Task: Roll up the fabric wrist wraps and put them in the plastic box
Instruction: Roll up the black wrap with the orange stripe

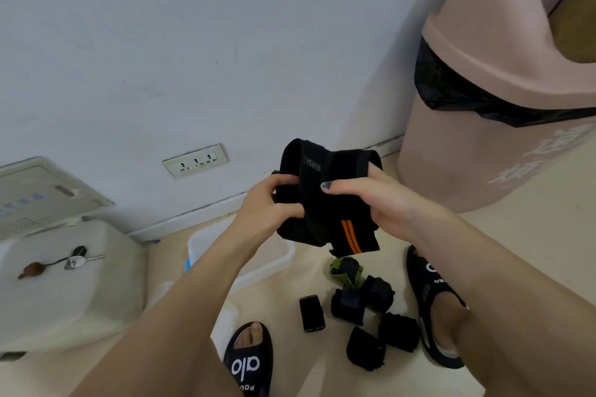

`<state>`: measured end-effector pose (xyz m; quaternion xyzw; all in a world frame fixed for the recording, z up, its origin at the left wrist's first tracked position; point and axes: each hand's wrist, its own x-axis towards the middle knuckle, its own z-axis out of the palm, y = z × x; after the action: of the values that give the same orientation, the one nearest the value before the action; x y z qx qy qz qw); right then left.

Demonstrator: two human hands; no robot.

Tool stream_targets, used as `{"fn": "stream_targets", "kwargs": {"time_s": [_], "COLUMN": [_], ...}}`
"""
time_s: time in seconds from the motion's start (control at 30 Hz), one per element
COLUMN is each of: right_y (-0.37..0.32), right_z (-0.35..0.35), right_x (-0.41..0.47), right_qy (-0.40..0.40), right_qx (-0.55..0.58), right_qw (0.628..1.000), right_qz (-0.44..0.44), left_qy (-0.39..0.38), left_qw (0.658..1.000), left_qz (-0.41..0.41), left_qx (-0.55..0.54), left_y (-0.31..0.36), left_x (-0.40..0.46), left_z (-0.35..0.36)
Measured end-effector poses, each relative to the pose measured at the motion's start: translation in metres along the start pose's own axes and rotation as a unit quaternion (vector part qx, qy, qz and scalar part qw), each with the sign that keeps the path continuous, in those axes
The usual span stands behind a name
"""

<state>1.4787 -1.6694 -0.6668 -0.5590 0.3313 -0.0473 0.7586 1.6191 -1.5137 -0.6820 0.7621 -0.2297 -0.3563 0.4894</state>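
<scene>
We are mid-roll: both hands hold one black fabric wrist wrap with two orange stripes [325, 200] up in the air, above the floor and just in front of the wall. Our left hand [271, 203] has its grip closed, fingers curled round the wrap's left side; our right hand [377, 200] pinches the right side, thumb laid across the front and fingers tucked behind. The fabric loops loosely over the top and one striped end hangs down — it is bunched rather than tightly wound, so we judge the roll only begun.

The next move, as we see it, calls for finding the free end, winding it firmly and evenly, then lowering the roll into the clear plastic box [287, 255], which sits on the floor under our left forearm, largely hidden; we cannot tell what it holds.

Counting: one wrap in hand. On the floor between our two black sandals lie six rolled bundles — one green-and-black roll [346, 271] and five black rolls [350, 304] — none of them boxed yet. One box in view.
</scene>
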Motion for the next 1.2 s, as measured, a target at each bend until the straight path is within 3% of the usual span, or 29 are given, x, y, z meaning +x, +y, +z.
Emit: {"fn": "stream_targets", "kwargs": {"time_s": [0.47, 0.63, 0.73, 0.83, 1.03, 1.2], "right_y": [-0.014, -0.015, -0.02, -0.027, -0.025, -0.027], "right_z": [-0.013, -0.011, -0.014, -0.023, -0.01, 0.0], "right_x": [-0.001, -0.005, -0.007, -0.007, -0.009, -0.009], "right_qy": [-0.083, -0.047, -0.04, -0.039, -0.04, -0.037], "right_qx": [-0.017, -0.037, -0.022, 0.064, 0.066, 0.064], "right_qw": [0.995, 0.997, 0.999, 0.997, 0.997, 0.997], "right_qz": [0.05, 0.039, 0.018, -0.003, 0.004, -0.003], "left_qy": [-0.057, -0.091, -0.096, -0.119, -0.09, -0.017], "left_qw": [0.998, 0.996, 0.993, 0.974, 0.981, 0.989], "left_qz": [0.026, 0.019, 0.026, 0.047, 0.078, 0.063], "left_qx": [0.01, -0.001, 0.07, 0.185, 0.155, 0.133], "left_y": [-0.005, -0.011, -0.019, -0.023, -0.024, -0.007], "left_x": [-0.005, -0.002, 0.001, 0.001, 0.003, 0.001], "left_z": [-0.021, -0.022, -0.024, -0.022, -0.017, -0.015]}}
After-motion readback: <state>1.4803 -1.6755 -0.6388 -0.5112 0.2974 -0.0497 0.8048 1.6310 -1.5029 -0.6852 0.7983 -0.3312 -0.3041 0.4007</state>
